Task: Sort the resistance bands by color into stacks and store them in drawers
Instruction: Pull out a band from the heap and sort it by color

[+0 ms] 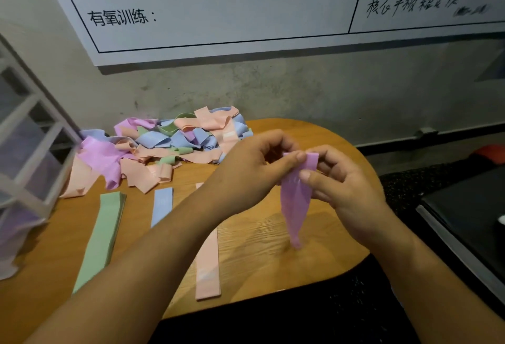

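Head view: both the left hand (262,163) and right hand (341,182) pinch a limp purple rubber resistance band (296,201), seemingly flattening it; next, probably start a purple stack right of the peach flat band stack (208,267) below the left forearm.

Dim, flat light from above you; whiteboard (218,15) casts a shadow on the wall (300,92) beneath, slight sheen on the bench (259,261). Edges bow. Your drawer unit (30,152) at left is blurred.
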